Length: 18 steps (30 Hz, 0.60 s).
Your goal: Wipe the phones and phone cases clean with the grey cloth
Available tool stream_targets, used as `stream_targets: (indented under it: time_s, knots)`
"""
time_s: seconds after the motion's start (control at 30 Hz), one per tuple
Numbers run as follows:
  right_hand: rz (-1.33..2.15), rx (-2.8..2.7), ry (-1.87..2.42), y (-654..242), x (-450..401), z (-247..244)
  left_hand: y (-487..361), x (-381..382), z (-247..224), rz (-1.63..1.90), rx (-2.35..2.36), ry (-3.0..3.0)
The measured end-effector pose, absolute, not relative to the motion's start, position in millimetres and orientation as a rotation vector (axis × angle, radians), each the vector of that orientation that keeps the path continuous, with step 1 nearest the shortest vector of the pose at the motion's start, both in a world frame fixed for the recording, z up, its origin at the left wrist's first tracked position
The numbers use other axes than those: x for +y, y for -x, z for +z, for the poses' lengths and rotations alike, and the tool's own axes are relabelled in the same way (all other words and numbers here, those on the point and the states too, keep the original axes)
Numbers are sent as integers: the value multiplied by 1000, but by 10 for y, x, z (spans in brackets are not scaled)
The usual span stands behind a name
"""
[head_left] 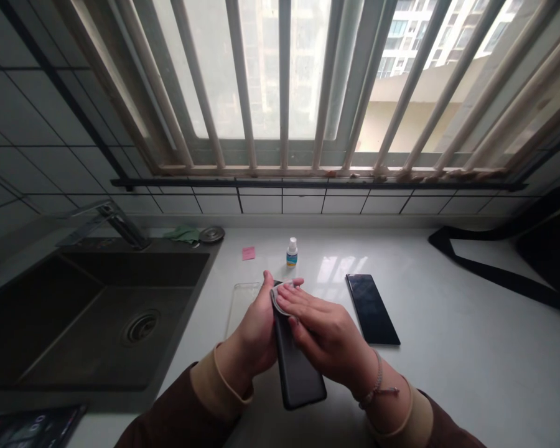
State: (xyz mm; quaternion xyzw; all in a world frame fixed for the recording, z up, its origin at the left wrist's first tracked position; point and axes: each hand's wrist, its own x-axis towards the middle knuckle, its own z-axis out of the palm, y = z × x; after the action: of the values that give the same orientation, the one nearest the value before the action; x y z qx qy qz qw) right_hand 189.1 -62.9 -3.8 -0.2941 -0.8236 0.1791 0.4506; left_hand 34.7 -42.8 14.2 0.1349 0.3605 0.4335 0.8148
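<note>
Above the counter, my left hand [256, 330] is closed around the left side of a black smartphone [303, 376], which has a thick dark rim. The phone is tilted, its lower end towards me. My right hand [324, 326] presses a folded pale grey cloth [278, 301] flat onto the phone's upper part, fingers together over it. Most of the cloth and the phone's top end are hidden. A clear phone case [236, 305] lies on the counter, partly behind my left hand. Beyond the hands stands a small white-capped bottle [292, 255] with a blue and yellow label.
A second dark phone [372, 309] lies to the right. Near the bottle is a pink paper note [248, 253]. At left are a sink [210, 274], a faucet [121, 224], a green cloth [184, 234] and a metal drain cover [211, 234]. A black strap [490, 289] lies far right.
</note>
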Motion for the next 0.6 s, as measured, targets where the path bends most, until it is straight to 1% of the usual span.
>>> stream_targets:
  time_s: [0.23,0.4,0.5,0.6]
  knots:
    - [397,-2065,442,-1742,-812,97,-198,-262,195,1076,806,-237]
    - [402,-2009,352,-1730,-967,198,-100,-203,216,1170,848,-229]
    - [449,-1884,457,-1807,-957,196,-92,-187,205,1222,869,-266]
    - [623,-1744,719,-1875,-852,160,-117,-185,143,1324,920,-395]
